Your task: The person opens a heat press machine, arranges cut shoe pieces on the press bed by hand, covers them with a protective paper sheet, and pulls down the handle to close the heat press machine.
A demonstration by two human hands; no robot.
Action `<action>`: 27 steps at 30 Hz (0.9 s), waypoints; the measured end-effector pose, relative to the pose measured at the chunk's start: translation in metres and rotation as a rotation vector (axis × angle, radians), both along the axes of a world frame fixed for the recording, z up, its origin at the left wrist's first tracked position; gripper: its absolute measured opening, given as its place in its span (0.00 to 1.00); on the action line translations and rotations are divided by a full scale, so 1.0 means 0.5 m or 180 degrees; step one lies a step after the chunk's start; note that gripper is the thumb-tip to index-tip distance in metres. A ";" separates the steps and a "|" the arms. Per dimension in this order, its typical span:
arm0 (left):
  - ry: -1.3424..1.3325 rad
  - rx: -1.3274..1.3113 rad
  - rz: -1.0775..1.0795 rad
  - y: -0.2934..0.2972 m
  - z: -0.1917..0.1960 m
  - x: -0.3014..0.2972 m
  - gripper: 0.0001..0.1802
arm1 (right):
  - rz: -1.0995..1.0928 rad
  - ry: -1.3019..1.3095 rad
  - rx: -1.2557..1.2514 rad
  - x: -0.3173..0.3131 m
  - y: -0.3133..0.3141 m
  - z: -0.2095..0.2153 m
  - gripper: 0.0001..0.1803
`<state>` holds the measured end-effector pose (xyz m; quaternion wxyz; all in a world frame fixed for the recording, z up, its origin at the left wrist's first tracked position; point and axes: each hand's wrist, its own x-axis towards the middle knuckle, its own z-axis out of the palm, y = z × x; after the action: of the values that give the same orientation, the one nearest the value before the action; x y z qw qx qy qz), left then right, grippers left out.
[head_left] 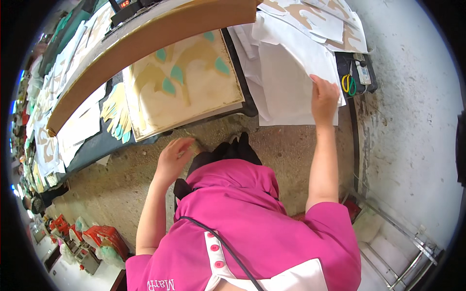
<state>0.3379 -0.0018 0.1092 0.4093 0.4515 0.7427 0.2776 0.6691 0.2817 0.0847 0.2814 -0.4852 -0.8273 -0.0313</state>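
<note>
My right hand (pixel 324 99) is at the stack of white paper sheets (pixel 286 92), its fingers closed on the edge of a sheet whose near part curls up. My left hand (pixel 174 157) hangs over the floor, in front of the board, with its fingers apart and nothing in them. A cream board (pixel 204 97) with tan shapes and green leaf-like patches lies on the table, between the paper and a pile of yellow and green gloves (pixel 115 109). Above that board is a thick brown-edged plate (pixel 160 46), which hides its far part.
Cut-out paper sheets (pixel 335 22) lie at the far right, beside yellow-and-green-handled scissors (pixel 348 84) and a white power strip (pixel 362 72). A white wall (pixel 412 97) bounds the right. A metal rack (pixel 398 233) stands lower right; red crates (pixel 104 237) stand lower left.
</note>
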 end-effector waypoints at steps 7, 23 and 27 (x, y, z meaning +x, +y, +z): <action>0.0635 0.1703 -0.1339 0.226 0.124 0.186 0.31 | 0.0320 0.0298 0.0106 0.015 -0.075 0.086 0.10; 0.0716 0.2081 -0.1080 0.385 -0.001 0.329 0.05 | -0.1213 0.1683 -0.0209 0.113 -0.181 -0.002 0.28; 0.0237 0.2232 -0.1086 0.363 0.020 0.322 0.11 | -0.1914 0.3924 -0.1474 0.223 -0.193 -0.109 0.35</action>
<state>0.4987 0.1796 0.1194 0.2431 0.6907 0.5314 0.4260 0.7806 0.1850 0.0302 0.5660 -0.6684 -0.3343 0.3481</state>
